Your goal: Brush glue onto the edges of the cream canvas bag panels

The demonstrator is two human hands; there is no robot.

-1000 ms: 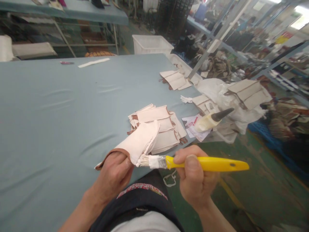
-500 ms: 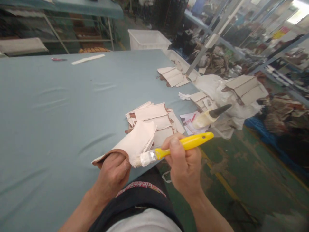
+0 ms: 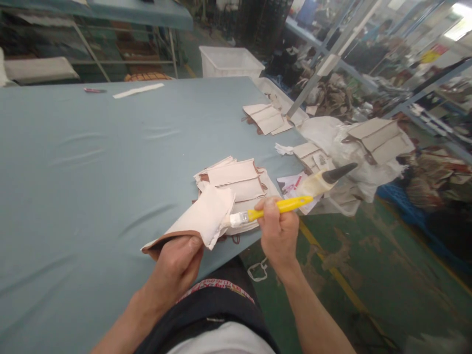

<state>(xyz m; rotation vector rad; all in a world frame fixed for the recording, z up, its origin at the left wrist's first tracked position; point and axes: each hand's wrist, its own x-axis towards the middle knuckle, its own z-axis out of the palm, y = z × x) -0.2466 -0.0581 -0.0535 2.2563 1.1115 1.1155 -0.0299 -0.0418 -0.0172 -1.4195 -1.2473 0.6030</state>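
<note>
My left hand grips the brown-trimmed opening of a cream fabric pouch, its fingers partly hidden inside. In my right hand is a paintbrush with a yellow handle, held in a closed grip. The white-coated bristles meet the pouch's right edge. Just beyond, a stack of similar cream pieces with brown trim lies on the table. To the right stands a whitish container with a dark tapered part sticking out; its exact kind is unclear.
A blue-grey covered table spreads left and ahead. More cream pieces lie near its right edge, beside plastic bags. A white bin stands behind the table. A strip and a small red tool lie at the far side.
My right hand has moved the brush forward along the pouch's edge, away from the near corner. My left hand has shifted slightly, with its thumb now showing on the brown trim.
</note>
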